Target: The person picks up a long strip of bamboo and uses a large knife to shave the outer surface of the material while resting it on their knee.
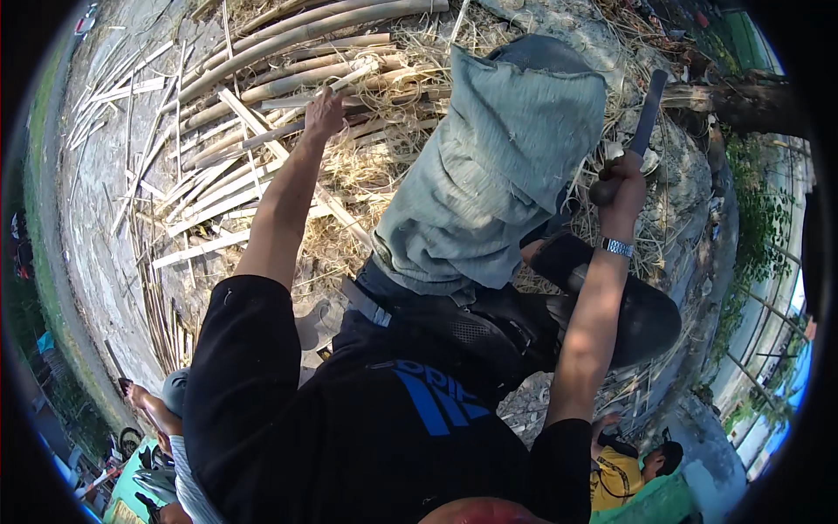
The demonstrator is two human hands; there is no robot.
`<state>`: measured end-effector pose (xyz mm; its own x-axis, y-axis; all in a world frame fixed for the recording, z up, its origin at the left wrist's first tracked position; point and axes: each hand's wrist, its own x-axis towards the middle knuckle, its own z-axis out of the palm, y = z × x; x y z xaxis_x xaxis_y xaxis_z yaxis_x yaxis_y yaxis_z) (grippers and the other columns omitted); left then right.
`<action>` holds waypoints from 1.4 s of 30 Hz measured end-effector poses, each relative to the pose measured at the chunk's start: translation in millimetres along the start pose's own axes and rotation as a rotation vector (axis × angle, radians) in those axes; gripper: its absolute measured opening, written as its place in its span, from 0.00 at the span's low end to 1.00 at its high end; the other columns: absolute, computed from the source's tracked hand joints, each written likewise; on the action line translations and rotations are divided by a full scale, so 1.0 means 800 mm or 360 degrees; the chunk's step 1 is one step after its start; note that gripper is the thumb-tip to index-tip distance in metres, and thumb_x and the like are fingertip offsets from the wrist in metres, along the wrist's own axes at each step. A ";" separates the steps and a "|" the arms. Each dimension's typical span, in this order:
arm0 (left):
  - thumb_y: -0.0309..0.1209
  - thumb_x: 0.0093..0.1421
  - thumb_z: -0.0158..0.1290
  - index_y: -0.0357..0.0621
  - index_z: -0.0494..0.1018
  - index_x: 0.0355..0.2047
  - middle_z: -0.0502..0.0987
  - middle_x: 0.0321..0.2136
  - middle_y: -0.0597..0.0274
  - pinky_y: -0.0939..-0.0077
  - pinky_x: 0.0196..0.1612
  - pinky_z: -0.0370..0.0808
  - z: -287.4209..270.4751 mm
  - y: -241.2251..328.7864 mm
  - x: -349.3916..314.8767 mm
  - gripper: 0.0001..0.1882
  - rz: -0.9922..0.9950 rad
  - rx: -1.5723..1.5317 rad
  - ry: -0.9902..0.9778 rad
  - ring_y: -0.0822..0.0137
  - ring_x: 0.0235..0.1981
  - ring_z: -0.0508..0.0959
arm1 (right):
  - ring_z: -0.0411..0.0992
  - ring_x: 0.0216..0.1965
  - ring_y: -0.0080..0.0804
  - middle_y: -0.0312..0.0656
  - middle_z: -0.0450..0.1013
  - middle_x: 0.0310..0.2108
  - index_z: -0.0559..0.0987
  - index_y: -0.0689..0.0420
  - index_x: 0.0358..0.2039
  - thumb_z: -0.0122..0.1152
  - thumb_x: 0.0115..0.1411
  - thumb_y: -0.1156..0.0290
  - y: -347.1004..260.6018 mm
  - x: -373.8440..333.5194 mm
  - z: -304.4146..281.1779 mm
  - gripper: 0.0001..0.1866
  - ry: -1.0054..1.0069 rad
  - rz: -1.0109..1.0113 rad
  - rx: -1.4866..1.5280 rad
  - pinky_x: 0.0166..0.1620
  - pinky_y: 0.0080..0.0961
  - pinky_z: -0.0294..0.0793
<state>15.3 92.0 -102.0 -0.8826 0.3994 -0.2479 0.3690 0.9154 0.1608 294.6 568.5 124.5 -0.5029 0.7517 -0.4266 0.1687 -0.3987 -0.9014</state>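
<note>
From where I stand, the person's right hand (625, 179) is clamped round the dark, rounded handle (602, 192) of a long knife (649, 113), its blade tilted upward and away from the body. A metal-banded watch (617, 248) circles that wrist. The left hand (325, 115) reaches out over the bamboo, fingers down at a pale bamboo piece (286, 102) lying among others; I cannot tell whether they close on it or only touch it.

Thick bamboo poles (332, 28) lie side by side on the ground beyond that hand, split strips (214, 210) spread to its left, and curly shavings (377, 166) are heaped between the bamboo and the person's leg. A grey-green cloth (497, 175) drapes over the leg, between the two arms. Rough grey rock (679, 196) lies to the right, with a dark log (759, 105) beyond. Behind, a co-worker in a striped sleeve (188, 485) is at the left and another in a yellow shirt (616, 479) at the right.
</note>
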 end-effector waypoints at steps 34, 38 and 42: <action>0.38 0.63 0.55 0.48 0.76 0.37 0.82 0.30 0.47 0.47 0.39 0.76 -0.011 -0.041 -0.135 0.08 -0.0079 -0.0020 0.0522 0.42 0.35 0.82 | 0.71 0.27 0.25 0.39 0.74 0.26 0.70 0.63 0.46 0.53 0.50 0.78 0.010 -0.296 -0.137 0.20 0.0281 -0.0921 -0.0015 0.36 0.25 0.74; 0.35 0.63 0.54 0.46 0.75 0.35 0.80 0.27 0.44 0.44 0.37 0.75 -0.034 -0.043 -0.144 0.07 -0.0045 0.0003 0.0445 0.43 0.35 0.82 | 0.71 0.28 0.26 0.39 0.72 0.26 0.69 0.63 0.47 0.52 0.50 0.79 0.018 -0.297 -0.155 0.21 0.0349 -0.1045 0.0208 0.36 0.25 0.74; 0.29 0.63 0.53 0.44 0.74 0.33 0.81 0.30 0.46 0.48 0.45 0.72 -0.120 -0.054 -0.132 0.04 0.0037 0.0157 0.0830 0.46 0.38 0.81 | 0.69 0.27 0.25 0.39 0.71 0.27 0.67 0.62 0.47 0.52 0.47 0.80 0.031 -0.304 -0.163 0.23 0.0541 -0.1193 0.0431 0.34 0.24 0.72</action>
<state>64.7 5.6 8.7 -0.8923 0.3644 0.2664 0.3935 0.9171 0.0637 531.9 444.0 196.2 -0.1126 0.9654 0.2350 -0.3352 0.1858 -0.9237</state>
